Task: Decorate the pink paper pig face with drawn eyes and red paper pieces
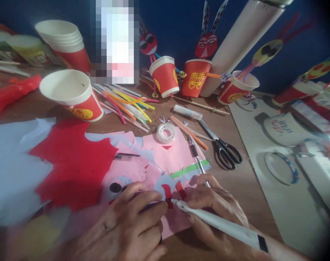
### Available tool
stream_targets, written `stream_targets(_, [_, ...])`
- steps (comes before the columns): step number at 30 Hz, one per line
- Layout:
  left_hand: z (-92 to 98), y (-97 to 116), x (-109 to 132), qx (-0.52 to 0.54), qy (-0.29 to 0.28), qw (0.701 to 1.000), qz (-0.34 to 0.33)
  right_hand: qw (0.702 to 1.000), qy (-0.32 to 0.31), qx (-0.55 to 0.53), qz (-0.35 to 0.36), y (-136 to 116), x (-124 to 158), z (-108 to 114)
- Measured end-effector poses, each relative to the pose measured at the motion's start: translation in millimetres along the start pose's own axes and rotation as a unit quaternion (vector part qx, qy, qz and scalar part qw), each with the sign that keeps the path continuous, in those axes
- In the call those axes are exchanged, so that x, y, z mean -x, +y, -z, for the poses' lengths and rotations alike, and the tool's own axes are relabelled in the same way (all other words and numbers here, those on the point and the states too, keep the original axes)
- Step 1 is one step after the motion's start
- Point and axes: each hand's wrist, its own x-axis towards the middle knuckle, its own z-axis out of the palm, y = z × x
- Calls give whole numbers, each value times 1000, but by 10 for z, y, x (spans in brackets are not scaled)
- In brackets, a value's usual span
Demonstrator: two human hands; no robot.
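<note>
My right hand (217, 208) is closed round a white marker pen (221, 221), its tip pointing left onto a small red paper piece (168, 191). Another red paper piece (180, 189) lies just beside that one. My left hand (137, 221) rests on the pink paper (167, 154), fingers bent but apart, fingertips near the marked red piece; its thumb is hidden. Black paper circles (115, 187) show just above the left hand. Beyond my right fingers a clear pen (196, 154) lies across the paper.
Black-handled scissors (227, 154), a tape roll (166, 133) and straws (129, 105) lie farther back. Red paper (75, 163) spreads on the left. A paper cup (72, 96) and stacked cups (64, 45) stand behind it. Cup figures (196, 78) line the back beside a white tube (243, 40).
</note>
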Motion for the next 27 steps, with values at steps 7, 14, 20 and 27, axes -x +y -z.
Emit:
stream_targets(7, [-4, -7, -27, 0, 15, 1000, -11, 1000, 5, 6, -1, -9, -8, 2])
stream_targets(14, [5, -12, -24, 13, -15, 1000, -18, 1000, -5, -3, -9, -18, -9, 12])
stream_targets(20, [27, -2, 0, 24, -38, 999, 4, 1000, -10, 3, -14, -7, -5, 6])
stream_targets(27, [177, -46, -91, 46, -120, 991, -23, 999, -22, 6, -26, 11, 54, 12])
